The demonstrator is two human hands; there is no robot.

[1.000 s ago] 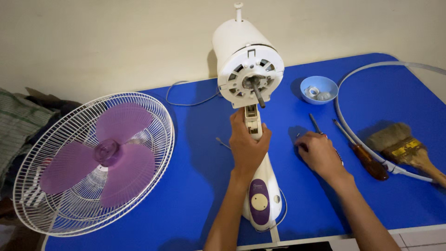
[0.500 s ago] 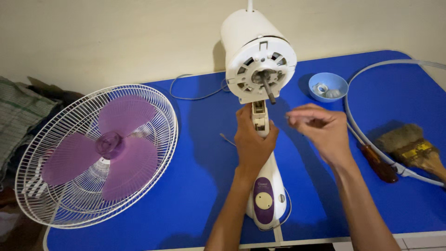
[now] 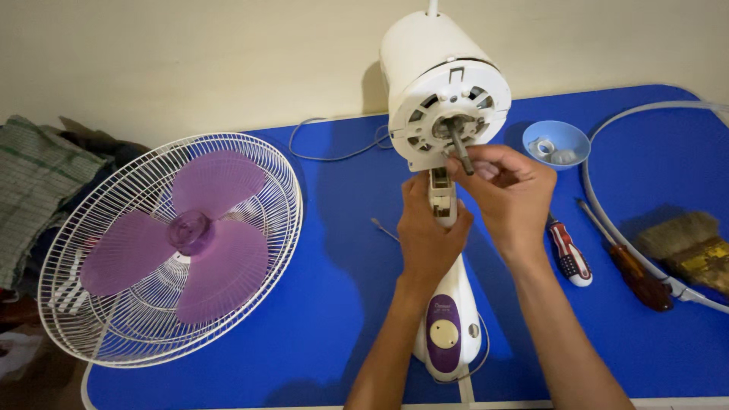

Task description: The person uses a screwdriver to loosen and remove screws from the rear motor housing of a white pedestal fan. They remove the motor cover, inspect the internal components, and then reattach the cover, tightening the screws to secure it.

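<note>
Fingers of left hand (image 3: 427, 228) grasp white fan neck (image 3: 443, 199); right hand (image 3: 507, 190) fingers pinch at dark motor shaft (image 3: 459, 148).

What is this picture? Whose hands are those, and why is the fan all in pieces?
The camera sits on a person's head and looks down, so the two hands are that person's own. The left hand grips the neck of a white fan body lying on a blue table. The right hand is up at the metal shaft on the motor. The purple blades lie in a white wire cage on the left. On the right are a small blue bowl, two screwdrivers and a brush.
</note>
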